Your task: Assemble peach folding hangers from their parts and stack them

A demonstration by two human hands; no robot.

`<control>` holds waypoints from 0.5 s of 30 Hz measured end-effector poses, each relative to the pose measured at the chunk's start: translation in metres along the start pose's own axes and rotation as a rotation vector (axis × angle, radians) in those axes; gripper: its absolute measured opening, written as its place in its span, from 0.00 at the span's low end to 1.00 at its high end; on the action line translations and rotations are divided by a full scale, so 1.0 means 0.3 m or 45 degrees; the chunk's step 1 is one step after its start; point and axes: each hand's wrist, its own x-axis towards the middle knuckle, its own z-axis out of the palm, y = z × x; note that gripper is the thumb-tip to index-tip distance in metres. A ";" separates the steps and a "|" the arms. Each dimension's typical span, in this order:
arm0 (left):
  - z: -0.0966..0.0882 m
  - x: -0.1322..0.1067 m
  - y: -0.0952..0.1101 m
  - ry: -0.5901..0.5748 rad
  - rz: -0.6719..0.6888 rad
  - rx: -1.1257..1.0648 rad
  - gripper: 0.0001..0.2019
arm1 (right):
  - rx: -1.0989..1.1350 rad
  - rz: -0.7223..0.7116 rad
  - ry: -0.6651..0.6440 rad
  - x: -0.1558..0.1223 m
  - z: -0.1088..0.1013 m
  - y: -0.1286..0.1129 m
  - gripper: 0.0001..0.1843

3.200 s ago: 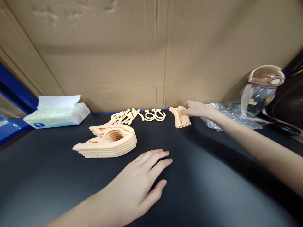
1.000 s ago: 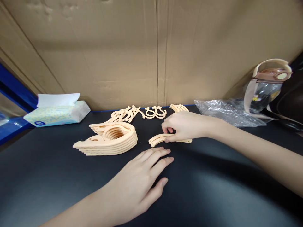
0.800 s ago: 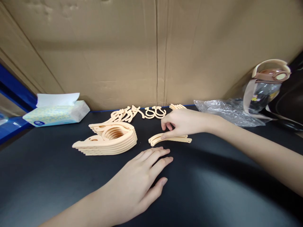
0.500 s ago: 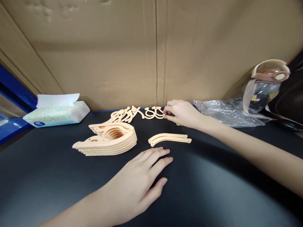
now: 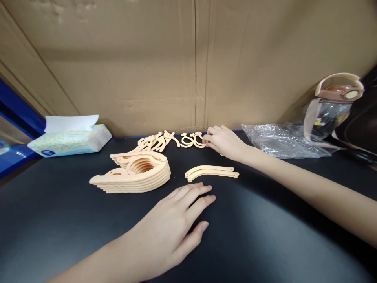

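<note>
In the head view, the right hand [image 5: 222, 141] is being held by the far edge of the counter [image 5: 265, 228], its fingertips drawn together and touching the right-hand open-ring hook [image 5: 199, 146]. Whether that hook is being pinched in the grip cannot be told. The left hand [image 5: 176, 224] is being rested palm down towards the near edge, its grip relaxed, fingers spread and nothing being held.

A slip is being judged the likeliest fault: the hook is thin and is being met by fingertips only, so it could be dropped or knocked askew. The neighbouring open-ring hook [image 5: 186, 146] is lying just beside it and could be dragged along. A pale sliver [image 5: 221, 154] is showing below the right hand, mostly being hidden, and could be brushed unseen. The two curved strips [image 5: 210, 168], lying side by side mid-counter, could be bumped if the left fingertips were moved carelessly. A hook pulled from the overlapping pile [image 5: 151, 142], behind the stack of hanger-shaped pieces [image 5: 147, 184], could be snagged.

By the far left corner, a white tissue [image 5: 70, 122] is being held up by the soft tissue pack [image 5: 67, 143]. Towards the far right corner, the contents of the handled bottle [image 5: 332, 114] and the crumpled plastic bag [image 5: 265, 141] cannot be made out.
</note>
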 end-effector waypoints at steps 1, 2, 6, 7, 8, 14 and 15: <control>-0.001 0.001 0.000 0.005 0.002 0.001 0.21 | 0.000 -0.004 0.000 0.001 0.000 0.000 0.12; -0.002 0.003 0.001 0.014 0.007 0.004 0.21 | 0.001 -0.009 0.001 0.002 -0.001 0.000 0.11; -0.015 0.007 0.009 -0.051 0.004 0.044 0.21 | 0.002 -0.030 -0.001 0.002 -0.004 -0.002 0.11; -0.019 0.008 0.012 -0.067 0.005 0.052 0.21 | 0.002 -0.033 -0.001 0.002 -0.004 -0.003 0.11; -0.022 0.009 0.014 -0.077 0.005 0.057 0.21 | 0.003 -0.037 0.001 0.002 -0.003 -0.004 0.11; -0.026 0.015 0.014 -0.063 0.013 0.073 0.21 | 0.001 -0.018 0.023 0.007 -0.006 -0.004 0.11; -0.026 0.015 0.012 -0.060 0.016 0.077 0.21 | 0.001 -0.012 0.027 0.008 -0.012 -0.005 0.11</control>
